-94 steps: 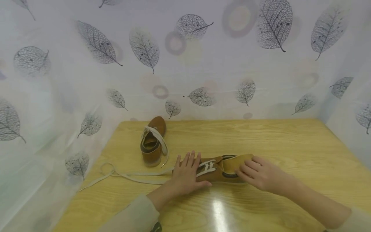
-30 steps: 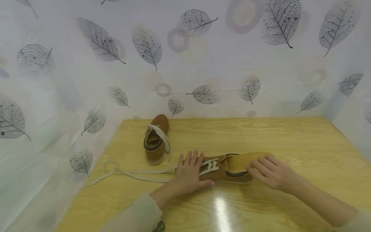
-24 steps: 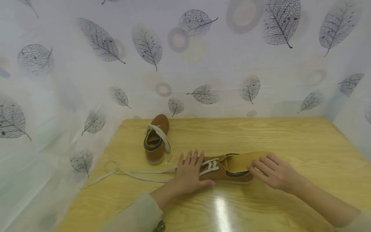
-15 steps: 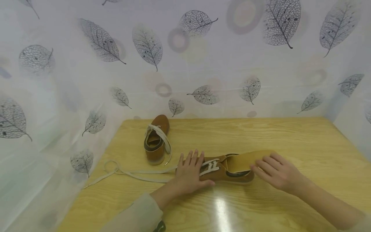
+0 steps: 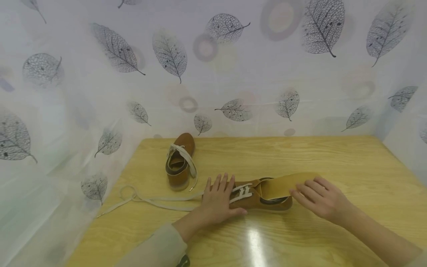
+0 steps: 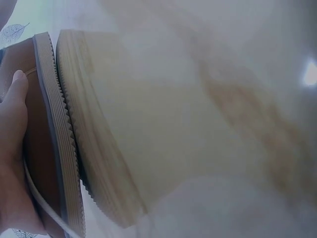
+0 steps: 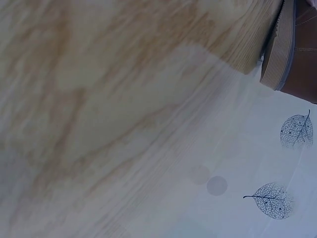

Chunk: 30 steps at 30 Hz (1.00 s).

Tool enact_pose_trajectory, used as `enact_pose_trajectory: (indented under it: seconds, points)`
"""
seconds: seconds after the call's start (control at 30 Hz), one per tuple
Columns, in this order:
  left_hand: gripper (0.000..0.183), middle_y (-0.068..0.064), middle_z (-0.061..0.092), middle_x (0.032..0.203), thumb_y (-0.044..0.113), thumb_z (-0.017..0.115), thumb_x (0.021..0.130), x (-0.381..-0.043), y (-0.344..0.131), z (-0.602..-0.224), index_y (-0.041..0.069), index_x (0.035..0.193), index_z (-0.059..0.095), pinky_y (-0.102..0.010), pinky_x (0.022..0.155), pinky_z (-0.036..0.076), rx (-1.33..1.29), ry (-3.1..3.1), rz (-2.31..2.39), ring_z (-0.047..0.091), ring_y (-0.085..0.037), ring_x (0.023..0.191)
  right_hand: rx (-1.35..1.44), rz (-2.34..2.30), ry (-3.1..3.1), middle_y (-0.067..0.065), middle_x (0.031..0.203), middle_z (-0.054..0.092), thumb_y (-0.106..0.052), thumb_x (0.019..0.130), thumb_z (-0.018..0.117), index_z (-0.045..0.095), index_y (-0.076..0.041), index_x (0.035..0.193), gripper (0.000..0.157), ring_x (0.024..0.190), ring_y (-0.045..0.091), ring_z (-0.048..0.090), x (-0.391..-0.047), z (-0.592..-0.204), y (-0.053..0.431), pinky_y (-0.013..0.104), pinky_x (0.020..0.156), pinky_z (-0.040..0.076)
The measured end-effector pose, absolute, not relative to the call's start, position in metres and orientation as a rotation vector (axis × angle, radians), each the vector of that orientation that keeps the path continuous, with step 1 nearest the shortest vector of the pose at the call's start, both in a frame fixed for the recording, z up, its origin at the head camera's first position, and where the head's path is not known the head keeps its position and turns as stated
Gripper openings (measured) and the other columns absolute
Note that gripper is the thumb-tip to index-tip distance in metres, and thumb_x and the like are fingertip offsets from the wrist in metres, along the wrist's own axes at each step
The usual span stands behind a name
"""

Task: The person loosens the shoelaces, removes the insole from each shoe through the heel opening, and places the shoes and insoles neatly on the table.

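A brown lace-up shoe [image 5: 273, 204] lies on the table with its toe to the left and heel to the right. Across its toe and laces rests my left hand [image 5: 216, 202], fingers straight and spread; its thumb [image 6: 19, 91] lies against the shoe's side in the left wrist view. From the shoe's opening a tan insole [image 5: 283, 184] sticks out and slopes up to the right. My right hand [image 5: 321, 194] pinches its outer end between curled fingers and thumb. The insole's front part is hidden inside the shoe.
A second brown shoe [image 5: 178, 174] with a loose pale lace stands behind and to the left. Long pale laces [image 5: 163, 202] trail left from the held shoe over the wooden table [image 5: 360, 163]. A leaf-patterned curtain [image 5: 247, 66] hangs behind and at the sides.
My right hand has moved right and drawn the insole farther out of the shoe, its outer end rising. The left hand has stayed in place on the shoe.
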<state>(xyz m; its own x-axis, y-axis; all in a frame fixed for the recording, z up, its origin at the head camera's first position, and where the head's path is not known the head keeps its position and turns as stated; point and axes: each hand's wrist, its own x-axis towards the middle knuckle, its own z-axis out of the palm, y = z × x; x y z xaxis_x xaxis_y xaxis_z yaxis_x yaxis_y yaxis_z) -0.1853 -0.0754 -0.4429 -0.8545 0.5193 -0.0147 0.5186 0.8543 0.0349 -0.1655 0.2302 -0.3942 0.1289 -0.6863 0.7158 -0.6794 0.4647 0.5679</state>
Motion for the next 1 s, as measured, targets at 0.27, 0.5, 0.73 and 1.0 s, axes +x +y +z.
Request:
enact_pose_trajectory:
  seconds: [0.27,0.5,0.73,1.0]
  points:
    - [0.110,-0.016,0.013,0.157,0.086,0.032,0.076,-0.186,-0.076,-0.442,0.012,0.153,0.006,-0.060,0.115,0.008,0.821,2.991,0.057,0.013,-0.035,0.144,1.269,-0.035,-1.553,0.012,0.076,0.067,0.010,0.094,0.043,0.067,0.003,0.105,0.027,0.058,0.024,0.056,-0.166,-0.397,0.227,0.034,0.050,0.049]
    - [0.110,-0.016,0.012,0.157,0.085,0.032,0.076,-0.186,-0.075,-0.444,0.012,0.153,0.005,-0.059,0.115,0.006,0.825,2.981,0.075,0.012,-0.035,0.144,1.337,-0.102,-1.601,0.009,0.079,0.067,0.010,0.095,0.040,0.067,0.002,0.101,0.028,0.063,0.021,0.056,-0.168,-0.401,0.217,0.031,0.052,0.050]
    - [0.109,-0.017,0.011,0.157,0.084,0.033,0.077,-0.186,-0.077,-0.443,0.011,0.153,0.006,-0.060,0.115,0.007,0.836,2.969,0.073,0.011,-0.035,0.144,1.326,-0.087,-1.617,0.010,0.077,0.066,0.007,0.097,0.038,0.068,-0.001,0.093,0.031,0.058,0.020,0.053,-0.167,-0.401,0.216,0.028,0.047,0.045]
    - [0.107,-0.017,0.007,0.158,0.083,0.031,0.079,-0.185,-0.078,-0.441,0.010,0.152,0.004,-0.059,0.115,0.005,0.855,2.954,0.069,0.007,-0.034,0.145,1.307,-0.074,-1.633,0.009,0.076,0.066,0.008,0.097,0.038,0.068,-0.001,0.093,0.032,0.058,0.020,0.052,-0.166,-0.401,0.222,0.028,0.046,0.043]
